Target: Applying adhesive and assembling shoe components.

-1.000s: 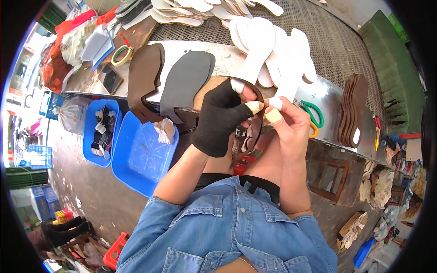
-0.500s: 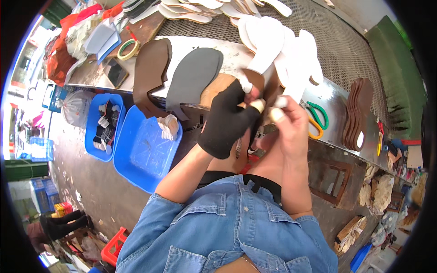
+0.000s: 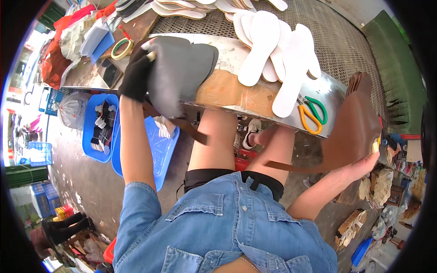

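Observation:
My left hand (image 3: 136, 78), in a black fingerless glove, grips the top of a grey-faced leather piece (image 3: 169, 75) at the left of the bench. Another grey piece (image 3: 205, 61) lies just right of it. Far to the right, my right hand (image 3: 364, 164) pinches the edge of a brown leather piece (image 3: 350, 129), whose long strip hangs toward my knees. That piece overlaps the stack of brown leather pieces (image 3: 359, 82) and hides most of it. Between my hands a tan patch (image 3: 234, 92) covers the bench edge.
White insoles (image 3: 259, 45) are piled at the bench's middle. Scissors (image 3: 314, 113) with green and yellow handles lie right of them. A tape roll (image 3: 122, 49) and a phone (image 3: 109, 73) are at the left. Blue tubs (image 3: 159, 154) stand below the bench, beside my legs.
My hands have parted from the middle. The left moved left onto the grey-faced leather; the right carried a brown leather piece right, over the stack.

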The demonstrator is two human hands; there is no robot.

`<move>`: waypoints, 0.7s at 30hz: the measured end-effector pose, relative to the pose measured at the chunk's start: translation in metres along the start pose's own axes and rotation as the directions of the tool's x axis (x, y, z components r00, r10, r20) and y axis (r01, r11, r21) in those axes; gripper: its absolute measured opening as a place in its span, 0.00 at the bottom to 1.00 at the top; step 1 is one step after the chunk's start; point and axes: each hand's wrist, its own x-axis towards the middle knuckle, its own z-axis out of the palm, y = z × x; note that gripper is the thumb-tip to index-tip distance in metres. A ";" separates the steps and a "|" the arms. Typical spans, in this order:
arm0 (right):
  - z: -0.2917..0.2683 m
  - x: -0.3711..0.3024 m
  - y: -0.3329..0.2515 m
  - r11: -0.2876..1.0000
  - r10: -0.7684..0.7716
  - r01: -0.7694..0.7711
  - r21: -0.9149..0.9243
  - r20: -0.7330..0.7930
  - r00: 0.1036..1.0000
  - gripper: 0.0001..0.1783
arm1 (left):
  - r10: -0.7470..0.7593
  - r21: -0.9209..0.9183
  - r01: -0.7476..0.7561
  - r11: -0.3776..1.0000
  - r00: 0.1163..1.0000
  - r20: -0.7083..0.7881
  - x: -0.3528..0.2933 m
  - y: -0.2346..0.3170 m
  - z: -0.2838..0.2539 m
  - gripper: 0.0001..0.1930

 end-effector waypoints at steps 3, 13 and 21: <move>-0.007 0.001 0.005 0.989 -0.107 0.114 -0.100 0.073 0.992 0.18 | 0.168 0.673 -0.075 0.736 0.983 -0.075 0.052 -0.044 -0.055 0.24; 0.066 -0.065 0.098 0.419 0.074 0.835 -0.358 0.929 0.361 0.10 | 0.108 -0.052 -0.096 0.994 0.925 0.364 -0.091 -0.051 0.190 0.34; 0.050 0.032 0.154 0.000 -0.299 0.669 -0.744 0.638 0.709 0.27 | -0.319 -0.238 0.332 0.913 0.943 0.094 -0.088 -0.012 0.182 0.19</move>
